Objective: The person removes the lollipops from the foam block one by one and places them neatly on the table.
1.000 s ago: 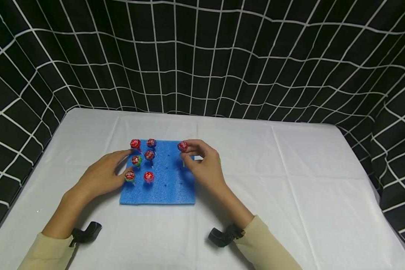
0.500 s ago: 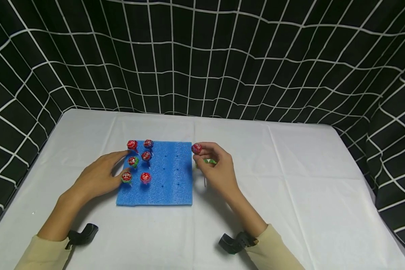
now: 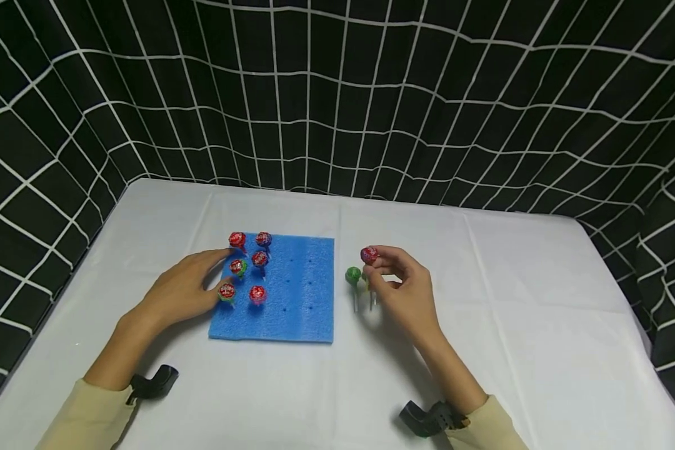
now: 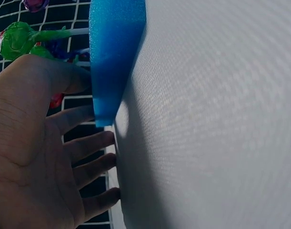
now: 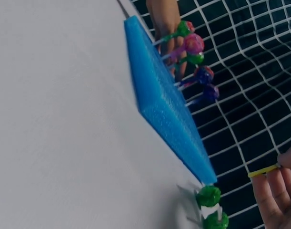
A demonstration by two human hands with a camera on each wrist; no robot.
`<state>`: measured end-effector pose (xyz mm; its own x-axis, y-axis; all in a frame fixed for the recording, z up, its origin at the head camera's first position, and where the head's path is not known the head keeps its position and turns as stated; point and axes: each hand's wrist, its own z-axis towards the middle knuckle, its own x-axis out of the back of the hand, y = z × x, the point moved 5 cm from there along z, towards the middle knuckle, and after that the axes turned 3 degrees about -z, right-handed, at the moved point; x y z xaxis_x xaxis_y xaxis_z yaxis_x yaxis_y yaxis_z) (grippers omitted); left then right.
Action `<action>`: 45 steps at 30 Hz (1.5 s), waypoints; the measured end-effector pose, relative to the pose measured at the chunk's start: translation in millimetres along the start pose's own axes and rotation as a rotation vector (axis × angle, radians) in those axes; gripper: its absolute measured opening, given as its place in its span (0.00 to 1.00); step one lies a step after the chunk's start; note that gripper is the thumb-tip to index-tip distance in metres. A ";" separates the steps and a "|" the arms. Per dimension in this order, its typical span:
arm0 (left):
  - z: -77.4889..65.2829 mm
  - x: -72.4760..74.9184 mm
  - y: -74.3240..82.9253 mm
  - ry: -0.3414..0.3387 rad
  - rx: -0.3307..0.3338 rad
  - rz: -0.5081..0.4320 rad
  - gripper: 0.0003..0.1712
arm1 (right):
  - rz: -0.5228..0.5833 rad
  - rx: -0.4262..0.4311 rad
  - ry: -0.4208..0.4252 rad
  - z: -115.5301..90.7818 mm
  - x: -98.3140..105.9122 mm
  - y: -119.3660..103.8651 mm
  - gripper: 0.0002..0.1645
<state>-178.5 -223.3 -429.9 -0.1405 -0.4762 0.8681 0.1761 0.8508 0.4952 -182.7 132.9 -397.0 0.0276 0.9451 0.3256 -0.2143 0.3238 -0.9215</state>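
A blue foam block (image 3: 309,325) lies on the white table, with several wrapped lollipops (image 3: 257,295) standing in its left half. My left hand (image 3: 182,287) is at the block's left edge, its fingers extended; in the left wrist view the thumb (image 4: 64,74) and index finger reach the foam. To the right of the block, my right hand (image 3: 409,297) pinches a lollipop (image 3: 369,254) with a red and purple wrapper. Its yellow part (image 5: 264,171) shows between thumb and fingers in the right wrist view; the head is out of sight there. A green lollipop (image 3: 353,275) lies beside that hand.
Small holes (image 3: 289,281) dot the right half of the foam. Two green lollipop heads (image 5: 208,195) show past the block's near corner in the right wrist view. A black curtain with white grid lines (image 3: 371,94) hangs behind the table (image 3: 512,350).
My right hand has moved right, from over the foam to the table beside it, carrying the lollipop. The green lollipop has come into view. My left hand stays at the block's left edge.
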 end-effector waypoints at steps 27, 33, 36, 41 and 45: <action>-1.1 -0.5 1.4 -0.009 0.010 -0.006 0.36 | -0.247 -0.134 -0.005 3.8 27.8 48.1 0.17; 0.1 -0.3 2.0 -0.009 0.003 0.002 0.36 | -0.325 -0.153 -0.028 6.2 28.5 49.9 0.15; 0.2 0.5 1.8 -0.010 0.005 0.005 0.36 | -0.368 -0.152 -0.043 7.6 28.0 49.0 0.15; -0.5 0.3 2.5 -0.018 0.007 0.001 0.37 | -0.494 -0.142 -0.054 8.3 27.8 46.3 0.16; -0.7 -1.2 2.6 -0.023 0.013 0.002 0.37 | -0.533 -0.137 -0.075 7.9 27.3 45.7 0.18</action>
<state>-177.2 -220.7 -429.6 -0.1621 -0.4693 0.8680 0.1637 0.8547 0.4927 -199.5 173.1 -428.6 0.0267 0.6449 0.7638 -0.0610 0.7637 -0.6427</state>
